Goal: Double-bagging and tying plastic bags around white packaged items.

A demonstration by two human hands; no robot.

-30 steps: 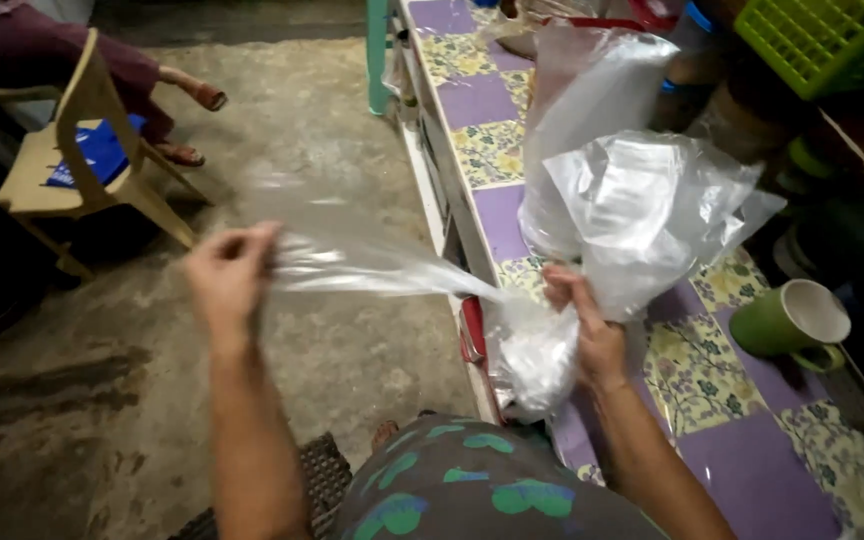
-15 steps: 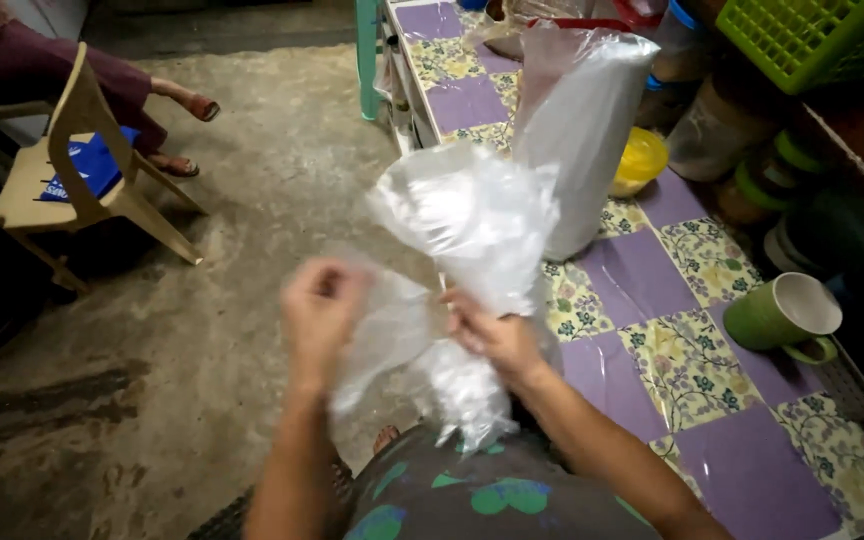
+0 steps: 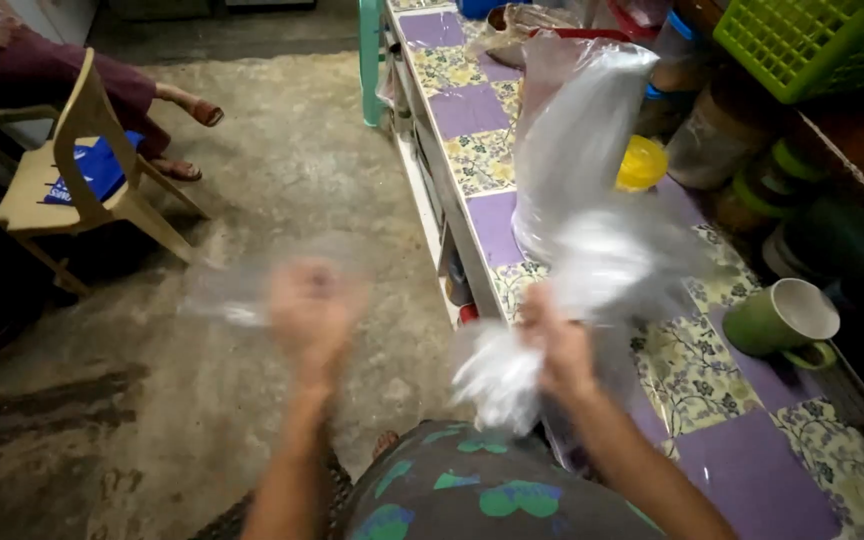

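My right hand [image 3: 557,340] grips a bunch of clear plastic bags [image 3: 602,270] at the counter's front edge, their ends hanging below my fist. My left hand [image 3: 312,305] is out over the floor, blurred by motion, pinching one thin clear bag [image 3: 227,295] that trails to the left. A tall stack of clear plastic [image 3: 577,130] stands on the tiled counter [image 3: 472,110] behind my right hand.
A green mug [image 3: 780,318] sits on the counter at right, a yellow bowl [image 3: 642,162] behind the plastic, a green basket [image 3: 812,40] at top right. A beige plastic chair [image 3: 77,170] with a blue item stands at left; a seated person's legs [image 3: 167,100] reach beside it.
My hands were together in front of me half a second ago; now the left has swung out to the left with one bag, and the right stays by the counter with the bunch.
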